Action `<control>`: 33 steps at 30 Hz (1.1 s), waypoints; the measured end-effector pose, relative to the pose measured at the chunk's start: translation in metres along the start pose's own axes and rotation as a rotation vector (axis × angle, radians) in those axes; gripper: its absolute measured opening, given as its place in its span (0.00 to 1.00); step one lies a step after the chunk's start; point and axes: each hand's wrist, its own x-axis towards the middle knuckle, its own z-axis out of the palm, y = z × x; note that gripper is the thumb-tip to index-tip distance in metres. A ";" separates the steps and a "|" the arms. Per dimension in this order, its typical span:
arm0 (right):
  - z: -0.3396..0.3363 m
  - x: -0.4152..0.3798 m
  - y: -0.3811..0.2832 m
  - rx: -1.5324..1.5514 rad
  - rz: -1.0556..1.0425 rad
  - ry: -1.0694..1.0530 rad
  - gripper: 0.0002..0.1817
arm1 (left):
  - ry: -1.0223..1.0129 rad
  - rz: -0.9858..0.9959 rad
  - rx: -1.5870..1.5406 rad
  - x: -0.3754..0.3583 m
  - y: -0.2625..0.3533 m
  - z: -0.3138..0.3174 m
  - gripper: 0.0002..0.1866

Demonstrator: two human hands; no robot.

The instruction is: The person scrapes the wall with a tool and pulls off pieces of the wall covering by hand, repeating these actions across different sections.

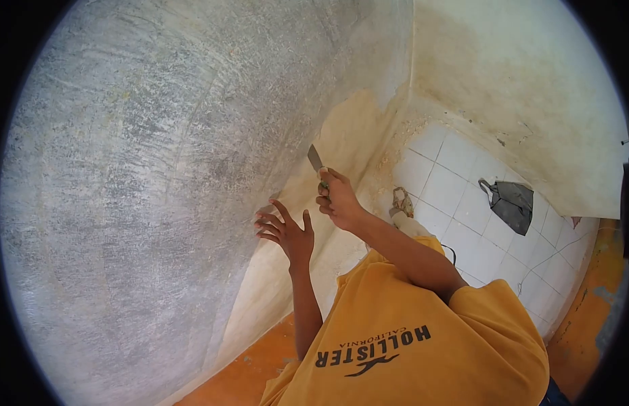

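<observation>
Scraper (pixel 315 158): clasped in the right hand (pixel 339 197), its blade tilted toward the wall (pixel 152 176), beside the border of grey coat and cream patch (pixel 352 125); cannot tell whether the edge touches.
Right grip: clamped on the handle, fingers curled round it.
Left hand (pixel 287 235): grip apart, fingers spread, holding nothing, at the wall's grey border; contact cannot be told.
Blade risk: too steep an angle or too hard a push could gouge the surface.
Finger risk: the left hand is near the scraper, so a skid on the uneven coat could nick it.
Corner: crumbs lie where wall meets tiled floor (pixel 451 164); loose bits underfoot could make a step slide.
Bag (pixel 514 205): dark, on the tiles, well apart from both hands.
Wire (pixel 539 265): thin, across the tiles; a careless foot could catch it.
Shirt (pixel 378 379): orange-yellow, on the person.
</observation>
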 end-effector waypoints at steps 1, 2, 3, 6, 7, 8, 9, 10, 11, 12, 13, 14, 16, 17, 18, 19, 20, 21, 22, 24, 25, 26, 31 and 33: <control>0.000 -0.002 -0.001 0.013 0.028 0.015 0.09 | 0.004 0.000 -0.002 -0.001 0.001 0.000 0.49; 0.000 -0.004 -0.001 0.027 0.055 0.031 0.10 | -0.003 -0.005 -0.002 -0.004 0.002 0.000 0.49; 0.004 -0.006 -0.004 0.044 0.078 0.043 0.10 | -0.006 -0.006 0.000 -0.003 0.003 0.000 0.49; 0.009 -0.011 0.002 -0.011 0.026 -0.001 0.08 | -0.008 -0.003 -0.013 0.001 0.001 -0.002 0.49; 0.007 -0.009 0.003 -0.009 0.024 -0.012 0.08 | -0.010 -0.005 -0.023 -0.001 0.002 -0.002 0.49; 0.002 -0.007 0.003 -0.010 0.024 -0.021 0.08 | -0.007 -0.007 -0.017 -0.003 0.002 -0.001 0.50; -0.002 -0.007 0.004 -0.010 0.022 -0.029 0.08 | -0.005 -0.007 -0.011 -0.002 0.003 -0.001 0.50; -0.003 -0.008 0.008 -0.015 0.031 -0.015 0.08 | 0.003 -0.002 -0.005 0.000 0.003 -0.001 0.50; -0.001 -0.009 0.012 -0.018 0.034 -0.005 0.08 | -0.006 -0.012 -0.012 0.000 0.005 -0.002 0.50; 0.001 -0.008 0.014 -0.018 0.036 0.004 0.08 | -0.014 -0.018 -0.017 -0.001 0.005 -0.003 0.50; 0.003 -0.007 0.013 -0.023 0.039 0.011 0.08 | -0.024 -0.024 -0.020 0.000 0.004 -0.005 0.50; 0.003 -0.005 0.012 -0.030 0.044 0.018 0.08 | -0.018 -0.011 -0.027 0.001 0.002 -0.006 0.49; 0.000 -0.002 0.008 -0.036 0.052 0.022 0.08 | -0.013 -0.004 -0.049 -0.004 0.001 -0.009 0.49; -0.005 -0.002 0.007 -0.031 0.057 0.020 0.08 | -0.002 0.004 -0.058 -0.009 0.001 -0.010 0.48; -0.003 -0.006 0.005 -0.024 0.060 0.015 0.08 | 0.012 0.013 -0.066 -0.010 0.002 -0.012 0.48; 0.002 -0.012 0.006 -0.026 0.070 0.012 0.08 | 0.034 0.028 -0.073 -0.008 0.002 -0.015 0.47; 0.008 -0.020 0.009 -0.026 0.078 0.006 0.08 | 0.040 0.031 -0.097 -0.008 0.003 -0.018 0.47; 0.016 -0.026 0.011 -0.022 0.088 0.001 0.07 | 0.044 0.036 -0.119 -0.011 0.003 -0.020 0.46; 0.017 -0.014 0.014 -0.008 0.029 0.065 0.08 | 0.048 0.043 -0.140 -0.011 0.003 -0.024 0.46; 0.008 0.028 0.016 0.010 -0.081 0.202 0.09 | 0.049 0.047 -0.211 -0.016 0.004 -0.032 0.45; 0.003 0.033 0.004 0.039 -0.035 0.136 0.07 | 0.048 0.052 -0.248 -0.019 0.004 -0.035 0.45; 0.002 0.030 0.008 0.021 -0.015 0.112 0.07 | 0.053 0.050 -0.276 -0.021 0.004 -0.037 0.45; 0.003 0.016 0.007 0.042 0.029 0.094 0.08 | 0.091 0.032 -0.388 -0.035 0.004 -0.037 0.45; -0.020 0.037 0.003 0.069 0.011 0.127 0.09 | 0.073 0.019 -0.426 -0.043 0.009 -0.036 0.45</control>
